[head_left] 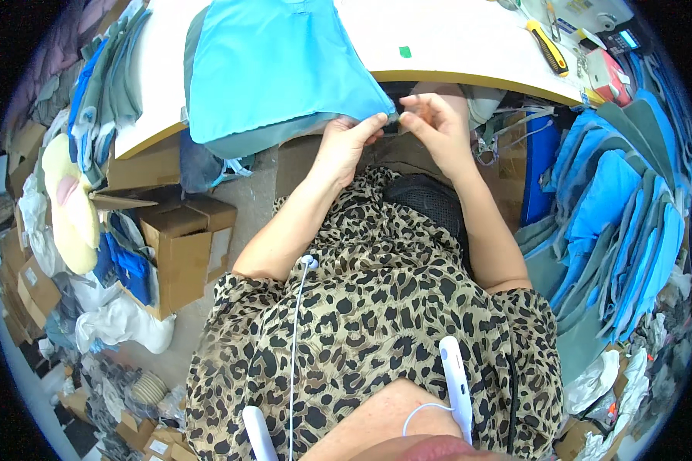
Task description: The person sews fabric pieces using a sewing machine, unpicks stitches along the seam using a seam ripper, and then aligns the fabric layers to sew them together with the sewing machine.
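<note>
A bright blue fabric piece (277, 65) with a grey-green layer beneath drapes over the table's front edge, its right corner drawn toward me. My left hand (347, 146) pinches that corner between thumb and fingers. Just right of it is my right hand (442, 132), thumb close to the corner's tip and the other fingers bent. A gap shows between its thumb and index finger, and I see nothing held there. The fingertips are slightly blurred.
On the white table (454, 38) lie a yellow-and-black handled tool (547, 48) and a green scrap (405, 52). Stacked blue and grey fabric pieces (611, 207) hang at right; more fabric pieces (104, 92) hang at left. An opened cardboard box (181, 253) stands below left.
</note>
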`<state>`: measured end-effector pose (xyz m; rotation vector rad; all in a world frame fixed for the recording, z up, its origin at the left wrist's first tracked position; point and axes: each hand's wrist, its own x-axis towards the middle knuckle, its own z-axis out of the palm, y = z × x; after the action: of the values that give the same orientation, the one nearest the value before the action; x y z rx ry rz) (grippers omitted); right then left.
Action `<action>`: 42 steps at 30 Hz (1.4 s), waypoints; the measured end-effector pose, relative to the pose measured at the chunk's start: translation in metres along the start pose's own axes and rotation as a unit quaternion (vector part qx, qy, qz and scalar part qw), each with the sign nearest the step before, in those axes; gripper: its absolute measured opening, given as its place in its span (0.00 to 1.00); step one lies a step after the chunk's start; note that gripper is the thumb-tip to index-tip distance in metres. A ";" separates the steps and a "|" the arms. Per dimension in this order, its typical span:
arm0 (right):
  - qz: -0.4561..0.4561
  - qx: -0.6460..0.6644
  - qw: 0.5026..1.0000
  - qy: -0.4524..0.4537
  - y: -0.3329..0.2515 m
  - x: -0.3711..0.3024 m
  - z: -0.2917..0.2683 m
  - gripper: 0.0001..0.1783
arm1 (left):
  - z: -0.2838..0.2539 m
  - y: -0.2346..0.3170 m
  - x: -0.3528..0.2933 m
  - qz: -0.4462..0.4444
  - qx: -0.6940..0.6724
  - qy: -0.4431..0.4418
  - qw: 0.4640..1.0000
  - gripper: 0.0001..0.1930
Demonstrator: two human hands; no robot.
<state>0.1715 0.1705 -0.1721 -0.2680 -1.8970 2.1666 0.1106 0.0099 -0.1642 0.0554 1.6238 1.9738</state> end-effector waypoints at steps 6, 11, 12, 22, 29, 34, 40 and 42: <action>0.003 0.064 0.998 -0.010 0.017 0.010 -0.006 0.06 | 0.005 0.027 -0.029 0.007 0.343 -0.255 0.904 0.16; 0.100 0.125 0.987 -0.013 0.001 0.007 -0.014 0.08 | 0.017 0.143 -0.008 0.216 0.535 -0.248 0.778 0.09; 0.108 0.100 0.989 -0.027 0.000 0.007 -0.007 0.11 | 0.013 0.147 0.013 0.353 0.597 -0.236 0.681 0.10; -0.048 0.046 0.997 -0.025 -0.016 0.037 -0.012 0.05 | 0.027 0.145 0.073 0.332 0.651 -0.374 0.571 0.12; -0.119 -0.104 0.985 0.065 -0.045 0.049 -0.028 0.10 | 0.029 0.123 0.104 0.179 0.469 -0.338 0.797 0.12; -0.161 -0.145 0.964 0.152 -0.036 0.029 -0.021 0.14 | 0.026 0.114 0.116 0.102 0.394 -0.210 0.889 0.10; -0.087 -0.279 0.950 0.109 -0.035 0.018 -0.019 0.15 | 0.025 0.118 0.121 0.075 0.360 -0.247 0.896 0.11; -0.059 -0.288 0.950 0.108 -0.034 0.018 -0.019 0.15 | 0.025 0.116 0.121 0.078 0.358 -0.242 0.899 0.11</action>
<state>0.1625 0.1976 -0.1409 -0.4600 -2.2961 1.3981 -0.0271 0.0755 -0.0908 0.9047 1.9240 1.2073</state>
